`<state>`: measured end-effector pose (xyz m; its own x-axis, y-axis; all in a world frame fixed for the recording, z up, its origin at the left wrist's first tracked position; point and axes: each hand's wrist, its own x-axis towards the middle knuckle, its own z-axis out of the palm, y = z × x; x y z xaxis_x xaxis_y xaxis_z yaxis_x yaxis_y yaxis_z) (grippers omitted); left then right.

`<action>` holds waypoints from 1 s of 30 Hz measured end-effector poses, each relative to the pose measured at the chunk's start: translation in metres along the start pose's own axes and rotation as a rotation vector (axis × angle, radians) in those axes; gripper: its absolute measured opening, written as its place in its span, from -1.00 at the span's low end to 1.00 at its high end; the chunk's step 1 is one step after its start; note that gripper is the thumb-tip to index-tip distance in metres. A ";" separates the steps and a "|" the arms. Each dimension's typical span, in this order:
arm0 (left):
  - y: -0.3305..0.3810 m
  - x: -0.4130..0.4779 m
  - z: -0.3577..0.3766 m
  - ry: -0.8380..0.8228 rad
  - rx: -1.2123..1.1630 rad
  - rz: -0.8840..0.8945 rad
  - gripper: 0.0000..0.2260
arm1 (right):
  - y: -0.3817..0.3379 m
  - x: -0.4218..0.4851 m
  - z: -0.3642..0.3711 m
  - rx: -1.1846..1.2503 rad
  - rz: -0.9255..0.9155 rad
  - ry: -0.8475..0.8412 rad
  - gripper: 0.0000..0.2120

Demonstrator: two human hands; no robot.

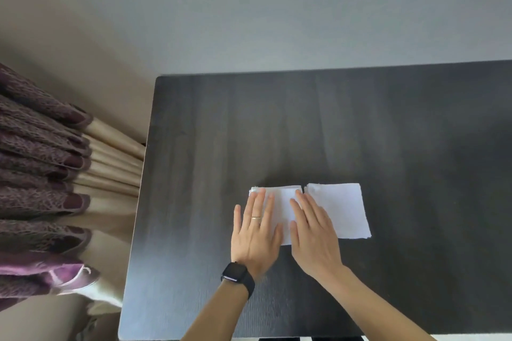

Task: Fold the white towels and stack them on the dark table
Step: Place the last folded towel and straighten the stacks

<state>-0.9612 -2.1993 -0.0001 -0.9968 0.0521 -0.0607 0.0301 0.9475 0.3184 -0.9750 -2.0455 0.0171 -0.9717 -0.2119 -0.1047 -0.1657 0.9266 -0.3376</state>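
Two folded white towels lie side by side on the dark table [360, 124]. The left towel [284, 202] is a thicker folded stack and the right towel [339, 209] is a flat square touching its edge. My left hand [256, 232] lies flat with straight fingers on the left part of the left towel. A ring and a black watch are on that hand and wrist. My right hand [314, 232] lies flat too, its fingers pressing where the two towels meet.
The table's left edge [138, 216] borders purple and beige curtains [50, 174]. A pale wall [277, 8] runs behind the table's far edge.
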 end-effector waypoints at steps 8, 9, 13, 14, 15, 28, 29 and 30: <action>-0.011 0.009 0.017 -0.102 0.076 -0.066 -0.42 | 0.008 0.026 0.023 -0.200 -0.060 -0.123 -0.44; -0.010 0.007 0.018 -0.109 0.075 -0.073 -0.42 | 0.010 0.026 0.024 -0.207 -0.062 -0.132 -0.44; -0.004 0.005 0.021 -0.122 0.055 -0.130 -0.39 | 0.013 0.026 0.025 -0.239 -0.075 -0.142 -0.43; -0.004 0.005 0.022 -0.125 0.057 -0.132 -0.39 | 0.013 0.026 0.025 -0.247 -0.078 -0.142 -0.43; -0.004 0.005 0.023 -0.130 0.067 -0.130 -0.39 | 0.013 0.026 0.026 -0.252 -0.081 -0.144 -0.43; 0.015 0.002 -0.013 0.082 -0.509 -0.457 -0.36 | 0.072 -0.008 -0.041 0.265 0.364 0.149 -0.42; 0.019 0.000 -0.015 0.061 -0.627 -0.579 -0.34 | 0.083 -0.014 -0.046 0.340 0.471 0.134 -0.41; 0.020 -0.002 -0.013 0.025 -0.712 -0.696 -0.34 | 0.092 -0.019 -0.052 0.397 0.567 0.095 -0.39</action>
<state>-0.9598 -2.1844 0.0189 -0.7769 -0.4574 -0.4326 -0.6052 0.3534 0.7133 -0.9802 -1.9402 0.0366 -0.9035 0.3161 -0.2893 0.4280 0.6989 -0.5730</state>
